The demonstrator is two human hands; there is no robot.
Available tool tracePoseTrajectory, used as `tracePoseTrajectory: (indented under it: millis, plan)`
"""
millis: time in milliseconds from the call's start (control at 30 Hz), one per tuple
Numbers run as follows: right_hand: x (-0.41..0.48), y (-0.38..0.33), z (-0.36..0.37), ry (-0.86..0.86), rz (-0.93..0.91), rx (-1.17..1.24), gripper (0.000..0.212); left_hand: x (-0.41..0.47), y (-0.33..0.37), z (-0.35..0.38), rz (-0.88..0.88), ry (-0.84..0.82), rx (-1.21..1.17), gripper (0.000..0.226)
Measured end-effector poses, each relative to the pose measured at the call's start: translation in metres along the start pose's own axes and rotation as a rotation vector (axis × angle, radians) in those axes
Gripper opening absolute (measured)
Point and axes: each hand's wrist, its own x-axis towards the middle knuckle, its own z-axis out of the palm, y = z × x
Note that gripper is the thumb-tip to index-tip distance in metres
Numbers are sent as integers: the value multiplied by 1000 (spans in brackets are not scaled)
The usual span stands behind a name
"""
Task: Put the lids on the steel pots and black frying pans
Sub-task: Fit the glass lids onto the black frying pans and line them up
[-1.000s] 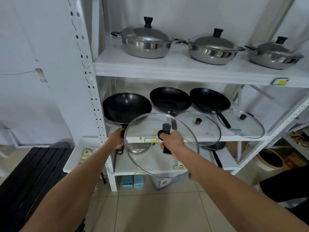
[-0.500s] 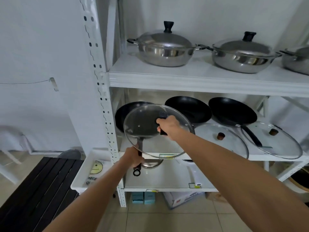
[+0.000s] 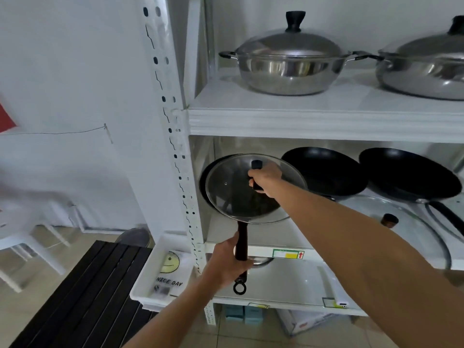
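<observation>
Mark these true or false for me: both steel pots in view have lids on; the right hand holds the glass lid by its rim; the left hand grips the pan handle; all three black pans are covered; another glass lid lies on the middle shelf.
1. Both steel pots in view wear lids: true.
2. The right hand holds the glass lid by its rim: false, by its black knob.
3. The left hand grips the pan handle: true.
4. All three black pans are covered: false, the middle pan and right pan are open.
5. Another lid lies on the middle shelf: true.

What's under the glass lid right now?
The leftmost black pan, dark through the glass lid. Whether the lid is fully seated is unclear; the right hand covers its handle.
</observation>
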Motion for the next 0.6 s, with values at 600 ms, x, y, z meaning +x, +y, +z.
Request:
tracePoseTrajectory:
  millis: [600]
  plan:
    - [64,14,50,40,-49,-114,15,7,-10,-11,-37,-24,-54,85]
